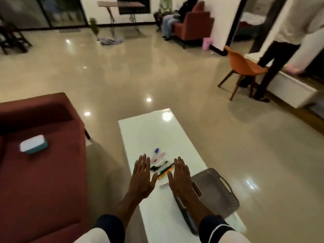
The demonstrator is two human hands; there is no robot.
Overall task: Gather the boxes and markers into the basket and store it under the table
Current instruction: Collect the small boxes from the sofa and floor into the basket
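With both hands [158, 178] spread flat and empty, I see markers [160, 164] lying between them, basket [216, 190] just right.

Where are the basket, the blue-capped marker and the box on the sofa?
basket [221, 193]: head view, on its perforated wall.
blue-capped marker [156, 150]: head view, on its blue cap.
box [33, 143]: head view, on its white lid.

I see markers [160, 164] scattered flat mid tabletop [140, 134], blue, pink, black, green, orange caps, grey perforated basket [217, 188] at right edge, overhanging, contents unclear
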